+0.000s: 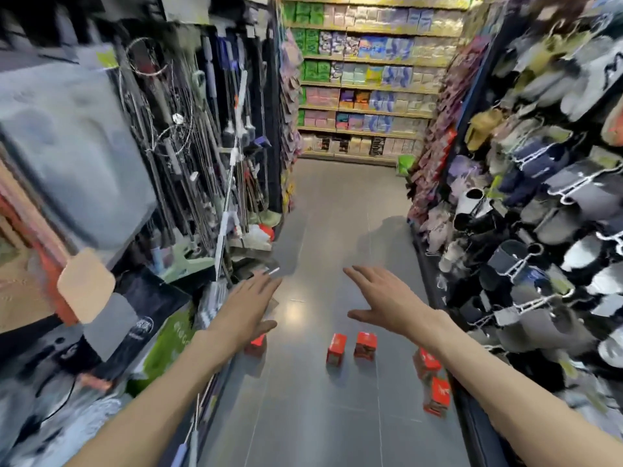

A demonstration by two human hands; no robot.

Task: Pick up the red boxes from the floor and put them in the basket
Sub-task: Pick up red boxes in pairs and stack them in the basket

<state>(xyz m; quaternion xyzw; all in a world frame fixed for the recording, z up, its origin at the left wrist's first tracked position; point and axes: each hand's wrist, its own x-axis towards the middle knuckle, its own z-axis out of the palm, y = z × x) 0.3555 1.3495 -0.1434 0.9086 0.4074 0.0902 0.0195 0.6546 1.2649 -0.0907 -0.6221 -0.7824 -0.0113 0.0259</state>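
Head-height view, forward-down along aisle floor [303,203]

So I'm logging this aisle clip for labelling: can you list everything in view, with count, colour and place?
red boxes: five visible, red, on the grey floor; two in the middle, two by the right shelf base, one partly behind the left hand
floor: one, grey tiles, running down the aisle
mops and brooms: many, dark handles, hanging on the left rack
slippers: many, grey, black and white, hanging on the right rack
packaged goods: many, green, pink, blue and beige, on the far shelves
basket: none in view
left hand: one, open, fingers straight, above the floor
right hand: one, open, fingers spread, above the floor
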